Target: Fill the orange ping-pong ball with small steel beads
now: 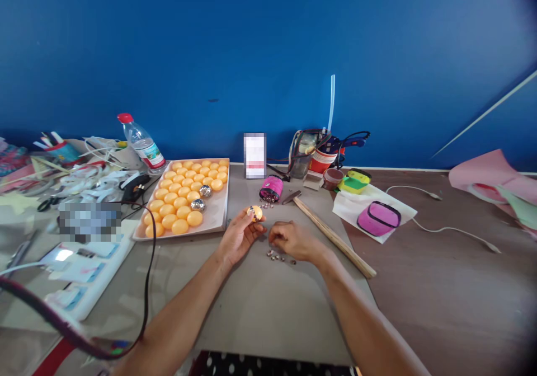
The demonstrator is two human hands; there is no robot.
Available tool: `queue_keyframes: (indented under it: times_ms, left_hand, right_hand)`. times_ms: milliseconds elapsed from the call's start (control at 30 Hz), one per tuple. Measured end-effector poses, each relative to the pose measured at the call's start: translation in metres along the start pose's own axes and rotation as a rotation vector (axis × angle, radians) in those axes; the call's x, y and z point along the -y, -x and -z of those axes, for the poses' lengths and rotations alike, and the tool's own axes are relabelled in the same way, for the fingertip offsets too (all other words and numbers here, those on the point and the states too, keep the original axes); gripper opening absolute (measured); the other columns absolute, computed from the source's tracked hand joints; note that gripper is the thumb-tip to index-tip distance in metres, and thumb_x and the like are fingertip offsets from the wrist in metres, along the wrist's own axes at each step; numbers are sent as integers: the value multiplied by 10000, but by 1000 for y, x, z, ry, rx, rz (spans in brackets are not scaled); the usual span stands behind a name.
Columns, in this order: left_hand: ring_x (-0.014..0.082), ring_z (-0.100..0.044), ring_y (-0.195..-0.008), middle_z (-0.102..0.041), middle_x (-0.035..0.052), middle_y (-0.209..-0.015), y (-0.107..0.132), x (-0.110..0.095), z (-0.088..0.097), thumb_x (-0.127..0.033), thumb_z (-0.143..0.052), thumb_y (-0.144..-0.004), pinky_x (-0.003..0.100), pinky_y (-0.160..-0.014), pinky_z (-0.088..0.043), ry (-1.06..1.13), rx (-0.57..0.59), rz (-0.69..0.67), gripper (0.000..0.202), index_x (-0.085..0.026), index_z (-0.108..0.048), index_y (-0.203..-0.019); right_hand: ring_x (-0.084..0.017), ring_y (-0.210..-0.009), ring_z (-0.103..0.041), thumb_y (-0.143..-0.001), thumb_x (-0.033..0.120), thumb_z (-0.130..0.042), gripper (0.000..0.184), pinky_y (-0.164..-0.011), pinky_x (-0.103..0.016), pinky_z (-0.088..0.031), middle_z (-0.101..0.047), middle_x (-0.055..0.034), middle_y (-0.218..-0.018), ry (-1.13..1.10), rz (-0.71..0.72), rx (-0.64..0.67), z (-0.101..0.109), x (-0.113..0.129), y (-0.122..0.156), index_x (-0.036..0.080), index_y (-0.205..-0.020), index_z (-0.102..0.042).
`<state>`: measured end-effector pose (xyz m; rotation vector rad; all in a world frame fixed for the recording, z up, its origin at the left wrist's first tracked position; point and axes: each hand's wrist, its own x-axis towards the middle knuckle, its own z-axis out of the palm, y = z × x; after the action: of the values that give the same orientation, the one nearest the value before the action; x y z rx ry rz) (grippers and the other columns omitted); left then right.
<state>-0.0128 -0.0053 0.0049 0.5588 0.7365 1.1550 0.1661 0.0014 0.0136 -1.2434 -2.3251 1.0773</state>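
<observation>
My left hand (240, 235) holds an orange ball (254, 212) between fingertips and thumb; part of the ball carries small shiny studs. My right hand (292, 240) rests on the grey mat with its fingers curled down, pinching among several small loose studs (280, 257). What it pinches is too small to see. A tray (218, 215) of many plain orange balls, with two silver-covered balls (198, 204) among them, lies just left of my left hand. A pink tub (271, 188) lies tipped over behind my hands, with studs spilled near it.
A wooden-handled hammer (331, 231) lies diagonally to the right. Further right are a pink pouch (378, 218) on white paper and a white cable. A water bottle (142, 143), a glue gun (133, 184), cups and clutter line the blue wall. A black cable crosses bottom left.
</observation>
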Motion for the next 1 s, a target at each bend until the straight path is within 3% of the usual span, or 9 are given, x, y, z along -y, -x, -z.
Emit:
queue_keyframes:
  times_ms: [133, 367, 733, 1000]
  left_hand:
    - [93, -618, -603, -679, 52, -826, 1, 1, -1, -288, -662, -771, 214, -625, -501, -12, -9, -14, 246, -140, -570, -945]
    - [136, -641, -646, -681, 77, -825, 0, 4, -3, -310, -610, -805, 261, -668, -504, 0, 3, -22, 248, -124, -576, -965]
    - [126, -621, -652, -674, 48, -844, 3, 10, -8, -315, -688, -741, 261, -678, -474, -99, 35, -56, 345, -146, -601, -1029]
    - [125, -596, -667, -664, 48, -849, 4, 12, -10, -334, -709, -717, 261, -691, -470, -129, 30, -80, 334, -132, -631, -972]
  right_hand:
    - [-97, -596, -476, -699, 208, -565, 94, -580, -226, -353, -589, 31, -664, -403, -78, -113, 2, -4, -2, 176, -756, -633]
    - [-111, -622, -521, -633, 285, -672, 147, -651, -265, -418, -615, 21, -655, -818, -71, -348, 2, 0, -7, 179, -730, -642]
    - [-118, -641, -521, -633, 280, -684, 152, -668, -274, -433, -609, 20, -672, -909, -65, -471, -11, 6, -14, 181, -736, -630]
    - [-126, -673, -518, -659, 259, -621, 102, -694, -274, -424, -601, 20, -680, -803, -86, -493, -13, 8, -14, 178, -720, -625]
